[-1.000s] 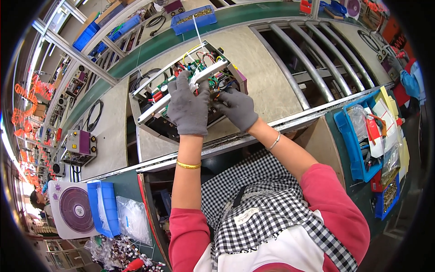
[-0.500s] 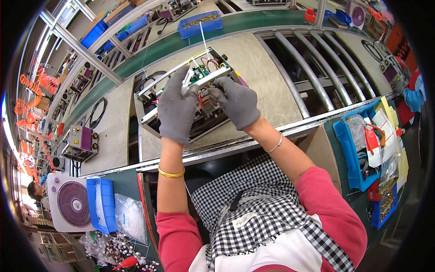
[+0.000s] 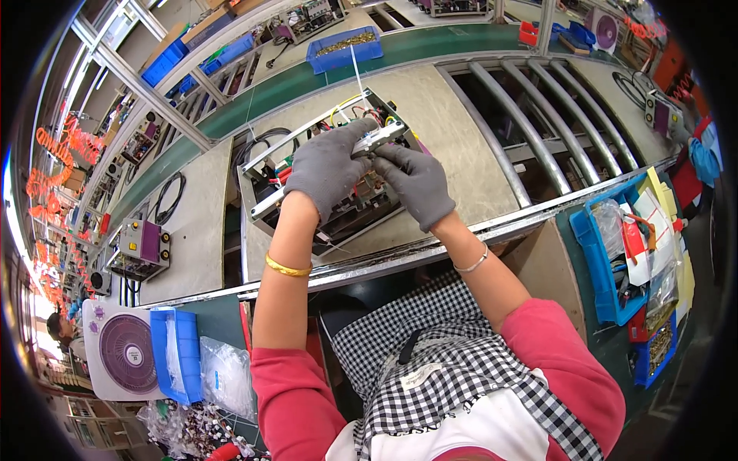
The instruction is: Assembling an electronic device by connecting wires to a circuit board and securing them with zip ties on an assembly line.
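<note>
An open metal-framed electrical unit (image 3: 257, 183) sits tilted on the bench in front of me, with coloured wires and circuit parts inside. A light metal rail (image 3: 392, 132) runs across its top. My left hand (image 3: 327, 169), in a grey glove, reaches over the unit with its fingers closed around the rail near the right end. My right hand (image 3: 417, 183), also gloved, is beside it with fingertips pinched together just under the rail. What those fingertips hold is hidden. Both hands cover much of the unit's inside.
A blue bin of small brass-coloured parts (image 3: 344, 50) stands beyond the unit. Metal rollers (image 3: 530, 127) lie to the right. A blue tray (image 3: 596, 265) is at my near right. Left are a finished-looking purple-grey unit (image 3: 140, 247), a fan (image 3: 127, 352) and a blue bin (image 3: 175, 361).
My left hand has moved right along the rail, closer to my right hand. A thin white piece seen by the left fingers earlier no longer shows there. My right hand has shifted slightly nearer and right.
</note>
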A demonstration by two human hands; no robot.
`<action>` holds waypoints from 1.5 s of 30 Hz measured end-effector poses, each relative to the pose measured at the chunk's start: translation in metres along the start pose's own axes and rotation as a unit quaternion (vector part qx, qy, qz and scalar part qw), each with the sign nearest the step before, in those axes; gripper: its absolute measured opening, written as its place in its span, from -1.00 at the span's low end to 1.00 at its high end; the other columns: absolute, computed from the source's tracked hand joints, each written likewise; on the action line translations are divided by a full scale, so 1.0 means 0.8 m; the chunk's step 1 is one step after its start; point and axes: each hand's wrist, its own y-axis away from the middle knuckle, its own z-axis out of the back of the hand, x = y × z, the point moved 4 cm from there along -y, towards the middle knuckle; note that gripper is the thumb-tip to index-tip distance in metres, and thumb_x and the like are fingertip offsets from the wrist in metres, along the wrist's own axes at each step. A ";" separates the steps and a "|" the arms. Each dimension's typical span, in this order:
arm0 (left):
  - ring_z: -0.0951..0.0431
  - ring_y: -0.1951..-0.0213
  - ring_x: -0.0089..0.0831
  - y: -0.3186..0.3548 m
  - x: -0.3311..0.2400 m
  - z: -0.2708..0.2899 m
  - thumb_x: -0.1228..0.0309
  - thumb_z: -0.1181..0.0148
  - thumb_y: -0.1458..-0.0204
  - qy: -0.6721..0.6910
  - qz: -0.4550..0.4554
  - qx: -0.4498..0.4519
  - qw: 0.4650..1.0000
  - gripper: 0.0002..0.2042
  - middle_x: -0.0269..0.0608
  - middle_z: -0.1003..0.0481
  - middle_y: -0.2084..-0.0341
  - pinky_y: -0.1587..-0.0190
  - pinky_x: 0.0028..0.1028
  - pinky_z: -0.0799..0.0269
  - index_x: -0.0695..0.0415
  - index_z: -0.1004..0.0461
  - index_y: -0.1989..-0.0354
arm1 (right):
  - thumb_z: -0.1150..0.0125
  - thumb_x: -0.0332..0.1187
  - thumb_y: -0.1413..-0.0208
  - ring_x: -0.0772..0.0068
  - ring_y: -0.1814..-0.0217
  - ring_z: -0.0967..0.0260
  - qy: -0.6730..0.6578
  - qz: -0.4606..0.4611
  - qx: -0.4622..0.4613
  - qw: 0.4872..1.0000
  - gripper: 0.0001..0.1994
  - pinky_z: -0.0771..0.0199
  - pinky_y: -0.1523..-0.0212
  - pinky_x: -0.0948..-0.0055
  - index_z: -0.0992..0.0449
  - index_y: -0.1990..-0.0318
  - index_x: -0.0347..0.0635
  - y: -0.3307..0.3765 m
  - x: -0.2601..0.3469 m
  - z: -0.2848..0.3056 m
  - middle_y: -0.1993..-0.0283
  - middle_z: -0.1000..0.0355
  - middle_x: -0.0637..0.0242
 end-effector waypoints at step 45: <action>-0.57 0.05 -0.09 -0.009 -0.011 -0.011 0.34 -0.26 0.12 -0.113 0.091 -0.011 0.989 -0.29 0.05 -0.54 0.09 -0.01 -0.21 -0.48 -0.08 -0.22 -0.32 | -0.31 -0.19 -0.10 0.42 0.42 -0.51 0.069 -0.006 0.071 0.995 -0.75 -0.46 0.39 0.46 -0.61 0.24 -0.20 -0.070 0.048 0.029 0.42 -0.56 0.24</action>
